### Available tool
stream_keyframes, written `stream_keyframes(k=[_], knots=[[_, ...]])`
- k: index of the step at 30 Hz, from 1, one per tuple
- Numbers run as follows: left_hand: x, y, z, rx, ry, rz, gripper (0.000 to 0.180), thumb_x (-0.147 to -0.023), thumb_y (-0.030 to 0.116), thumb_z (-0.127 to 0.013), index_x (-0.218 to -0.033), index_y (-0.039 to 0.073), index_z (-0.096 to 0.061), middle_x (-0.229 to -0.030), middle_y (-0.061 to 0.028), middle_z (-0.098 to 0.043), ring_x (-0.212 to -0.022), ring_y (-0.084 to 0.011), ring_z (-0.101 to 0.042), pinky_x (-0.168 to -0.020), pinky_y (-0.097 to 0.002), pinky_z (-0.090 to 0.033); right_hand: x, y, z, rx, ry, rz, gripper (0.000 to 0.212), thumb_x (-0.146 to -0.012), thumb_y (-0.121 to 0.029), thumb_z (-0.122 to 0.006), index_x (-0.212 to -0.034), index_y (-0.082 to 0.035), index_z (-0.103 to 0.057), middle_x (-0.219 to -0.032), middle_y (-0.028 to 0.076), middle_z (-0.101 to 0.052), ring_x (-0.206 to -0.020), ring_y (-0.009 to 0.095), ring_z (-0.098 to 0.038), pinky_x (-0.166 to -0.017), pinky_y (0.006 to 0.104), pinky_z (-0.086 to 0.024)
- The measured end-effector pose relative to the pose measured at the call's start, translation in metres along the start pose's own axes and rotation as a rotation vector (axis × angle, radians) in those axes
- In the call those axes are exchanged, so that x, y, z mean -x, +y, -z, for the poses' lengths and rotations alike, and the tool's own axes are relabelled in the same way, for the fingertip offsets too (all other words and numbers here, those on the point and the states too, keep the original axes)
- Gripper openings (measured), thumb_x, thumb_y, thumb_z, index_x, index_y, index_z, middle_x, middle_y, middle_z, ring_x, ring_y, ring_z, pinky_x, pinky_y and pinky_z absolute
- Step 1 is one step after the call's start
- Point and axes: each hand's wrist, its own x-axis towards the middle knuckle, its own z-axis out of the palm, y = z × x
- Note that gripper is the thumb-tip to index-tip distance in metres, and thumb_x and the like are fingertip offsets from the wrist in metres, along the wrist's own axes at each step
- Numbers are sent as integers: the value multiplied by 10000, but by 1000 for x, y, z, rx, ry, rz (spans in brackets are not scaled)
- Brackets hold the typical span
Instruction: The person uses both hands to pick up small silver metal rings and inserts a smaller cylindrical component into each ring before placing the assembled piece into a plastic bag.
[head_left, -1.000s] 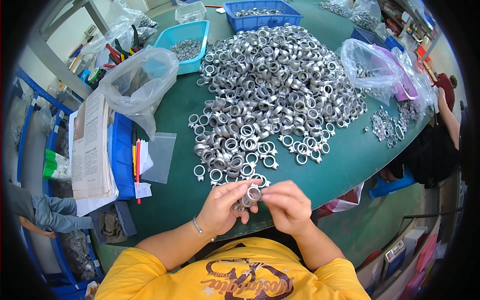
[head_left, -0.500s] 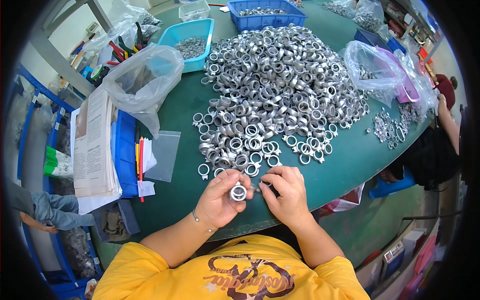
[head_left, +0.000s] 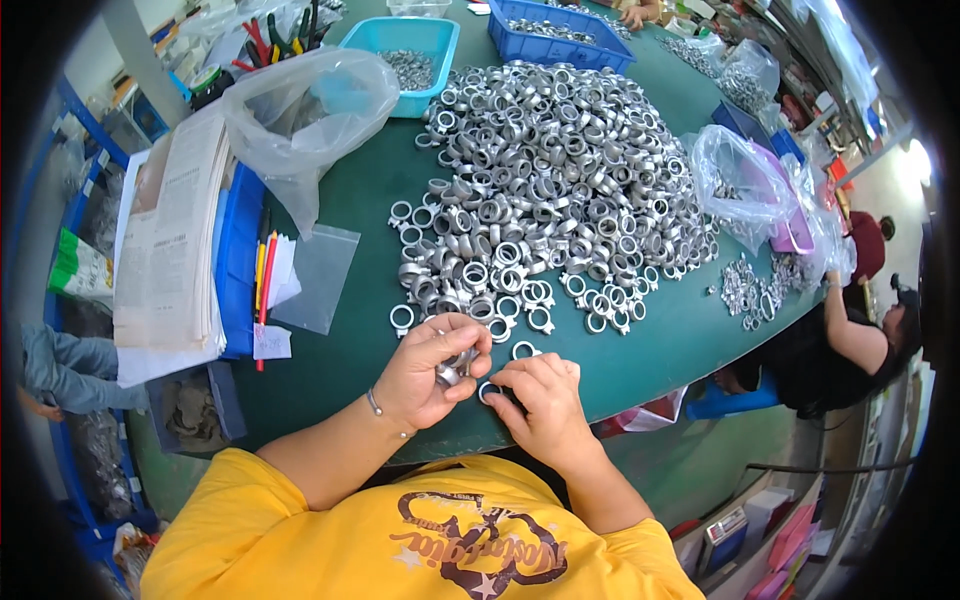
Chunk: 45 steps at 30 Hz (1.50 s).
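Observation:
My left hand (head_left: pixel 428 378) is curled round one or more silver metal rings (head_left: pixel 453 369); the fingers hide how many. Close by on its right, my right hand (head_left: pixel 545 408) pinches another metal ring (head_left: pixel 489 392) between thumb and fingers, near the table's front edge. A single loose ring (head_left: pixel 524 350) lies on the green table just beyond my right hand. Past both hands spreads a large heap of similar rings (head_left: pixel 560 170), many with small lugs on the outside. One stray ring (head_left: pixel 402 318) sits at the heap's near left corner.
At the left are a plastic bag (head_left: pixel 300 110), newspapers (head_left: pixel 170 230), pencils (head_left: pixel 266 280) and a flat clear bag (head_left: pixel 325 275). Turquoise (head_left: pixel 447 60) and blue (head_left: pixel 560 46) bins stand behind. Small metal parts (head_left: pixel 745 290) lie at the right, near another person (head_left: pixel 850 345).
The whole view has shifted slightly. My left hand has turned, so its ring's opening no longer faces up. A ring now shows plainly in my right fingertips, nearer the left hand.

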Motion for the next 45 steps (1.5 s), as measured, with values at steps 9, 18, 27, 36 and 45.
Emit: stream_keyframes(k=[9,18,27,36,45], knots=[[8,-13,-17,-818,92,-144,107,-760,90,-665,-819,39,-591,-676,-11,-541,-538,-55,-488,-434,-177,-362,7,3,3,-229,398,-24,267,-605,80,-672,-756,-66,-507,-767,63,-608,-657,215,-558,-616,302,-412],[5,-18,-8,-1054,-148,-345,122,-692,20,-701,-788,26,-626,-797,-33,-575,-723,-103,-554,-668,-207,-432,13,3,0,-504,482,-26,259,-676,170,-557,-817,-20,-454,-872,148,-596,-779,221,-559,-704,294,-457],[6,-20,-8,-1108,-143,-387,109,-697,38,-680,-793,37,-629,-800,-43,-568,-713,-137,-570,-665,-228,-451,18,3,1,-1153,147,-411,289,-816,49,-548,-1095,69,-475,-975,102,-561,-851,128,-547,-767,248,-456],[4,-19,-7,-1079,-94,-442,152,-687,29,-699,-822,25,-630,-796,-46,-580,-721,-130,-558,-649,-227,-441,13,7,1,-750,228,-209,282,-730,111,-601,-1000,61,-537,-1049,178,-532,-875,172,-568,-717,255,-495],[6,-18,-10,-1080,-60,-368,161,-700,57,-711,-836,27,-630,-806,-38,-587,-718,-93,-554,-632,-205,-438,14,7,2,-391,267,-65,268,-705,93,-636,-957,51,-555,-988,162,-550,-804,158,-570,-629,259,-499]])
